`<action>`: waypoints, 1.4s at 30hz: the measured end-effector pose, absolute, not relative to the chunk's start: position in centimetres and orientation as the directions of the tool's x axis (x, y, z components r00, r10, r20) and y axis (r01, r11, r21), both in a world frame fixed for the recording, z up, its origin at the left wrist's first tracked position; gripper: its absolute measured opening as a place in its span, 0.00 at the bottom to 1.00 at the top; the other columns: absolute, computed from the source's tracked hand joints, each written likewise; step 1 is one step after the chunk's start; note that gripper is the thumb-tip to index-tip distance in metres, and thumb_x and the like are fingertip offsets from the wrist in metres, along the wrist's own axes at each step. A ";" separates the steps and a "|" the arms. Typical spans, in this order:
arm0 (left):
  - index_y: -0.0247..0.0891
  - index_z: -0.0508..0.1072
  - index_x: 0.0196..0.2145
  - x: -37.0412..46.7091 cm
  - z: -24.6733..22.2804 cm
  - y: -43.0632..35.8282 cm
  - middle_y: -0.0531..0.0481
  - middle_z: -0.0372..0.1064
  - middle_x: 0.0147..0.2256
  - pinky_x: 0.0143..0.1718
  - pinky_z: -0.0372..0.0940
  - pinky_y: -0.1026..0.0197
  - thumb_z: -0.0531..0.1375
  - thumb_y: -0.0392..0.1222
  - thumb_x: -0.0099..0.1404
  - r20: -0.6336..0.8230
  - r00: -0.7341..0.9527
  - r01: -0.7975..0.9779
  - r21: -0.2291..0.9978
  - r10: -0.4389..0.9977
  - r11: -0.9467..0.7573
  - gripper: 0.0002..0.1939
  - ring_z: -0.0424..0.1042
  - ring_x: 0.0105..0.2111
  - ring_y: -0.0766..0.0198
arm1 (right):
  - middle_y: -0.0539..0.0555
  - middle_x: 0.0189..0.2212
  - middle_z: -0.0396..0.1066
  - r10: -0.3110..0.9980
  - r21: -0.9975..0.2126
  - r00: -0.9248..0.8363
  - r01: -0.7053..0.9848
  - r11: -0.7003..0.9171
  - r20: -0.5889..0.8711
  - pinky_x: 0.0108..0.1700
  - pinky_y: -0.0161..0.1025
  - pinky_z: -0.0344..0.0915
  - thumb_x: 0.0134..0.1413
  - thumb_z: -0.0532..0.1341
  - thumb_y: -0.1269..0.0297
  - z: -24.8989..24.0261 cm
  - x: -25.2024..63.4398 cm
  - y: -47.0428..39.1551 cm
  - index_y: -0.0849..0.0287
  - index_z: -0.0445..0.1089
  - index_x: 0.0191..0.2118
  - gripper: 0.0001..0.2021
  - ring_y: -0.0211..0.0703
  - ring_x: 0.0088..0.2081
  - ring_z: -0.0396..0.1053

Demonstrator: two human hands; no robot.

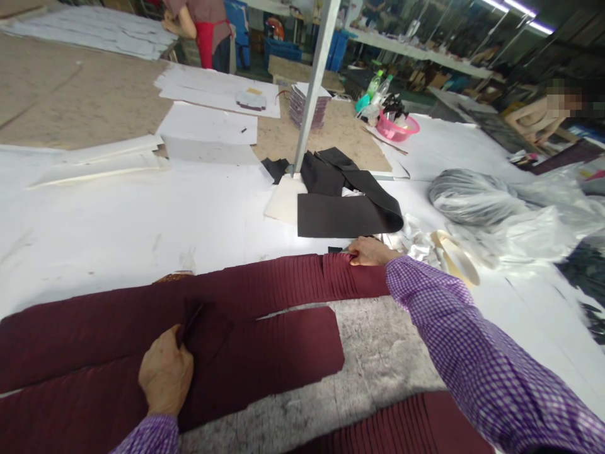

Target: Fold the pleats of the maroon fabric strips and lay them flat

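Observation:
Rows of overlapping maroon fabric pieces, fanned like pleats, lie across the near table. My left hand (167, 372) is closed, pinching a dark maroon fabric piece (193, 320) that stands up at a tilt above the others. At the far edge of the back maroon row (283, 280), my right hand (371, 251) has its fingers bent and closed on the pleated pieces. A small dark item (334, 250) shows just beside those fingertips; its kind is unclear. A shorter maroon row (302, 347) lies in front, and another pleated row (397, 429) sits at the bottom edge.
A metal post (314, 94) rises from the table behind folded black strips (350, 214). To the right are a roll of tape (456, 257) and plastic bags (515, 214). Farther back stand a pink basin (399, 129) and a stack of pieces (307, 107). Other people work beyond.

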State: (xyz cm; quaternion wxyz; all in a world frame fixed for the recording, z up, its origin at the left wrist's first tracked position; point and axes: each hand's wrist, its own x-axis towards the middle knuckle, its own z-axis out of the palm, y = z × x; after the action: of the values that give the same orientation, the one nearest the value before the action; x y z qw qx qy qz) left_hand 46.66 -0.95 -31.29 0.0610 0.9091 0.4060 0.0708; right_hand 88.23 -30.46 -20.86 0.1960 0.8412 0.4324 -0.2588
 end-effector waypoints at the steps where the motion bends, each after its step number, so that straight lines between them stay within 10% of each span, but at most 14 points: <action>1: 0.29 0.70 0.45 46.7 -31.3 -1.0 0.38 0.72 0.34 0.38 0.63 0.54 0.48 0.37 0.63 0.080 0.659 0.730 0.168 0.748 -0.662 0.18 0.70 0.35 0.52 | 0.54 0.40 0.71 0.631 0.108 0.502 0.825 -0.555 -0.592 0.45 0.48 0.66 0.58 0.60 0.55 -20.8 88.1 -30.6 0.61 0.70 0.41 0.14 0.44 0.42 0.69; 42: 0.28 0.70 0.46 46.6 -31.6 -0.9 0.38 0.72 0.35 0.41 0.63 0.54 0.46 0.37 0.64 0.099 0.670 0.721 0.145 0.735 -0.677 0.18 0.70 0.36 0.52 | 0.58 0.48 0.67 0.650 0.245 0.585 0.804 -0.541 -0.485 0.47 0.47 0.66 0.60 0.59 0.62 -20.0 86.8 -32.2 0.61 0.70 0.40 0.08 0.46 0.46 0.66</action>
State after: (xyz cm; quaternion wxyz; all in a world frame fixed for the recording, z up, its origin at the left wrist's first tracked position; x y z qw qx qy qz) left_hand 46.57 -0.93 -31.64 0.0468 0.9127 0.3990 0.0747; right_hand 86.83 -32.17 -20.04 0.2260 0.8611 0.4222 -0.1708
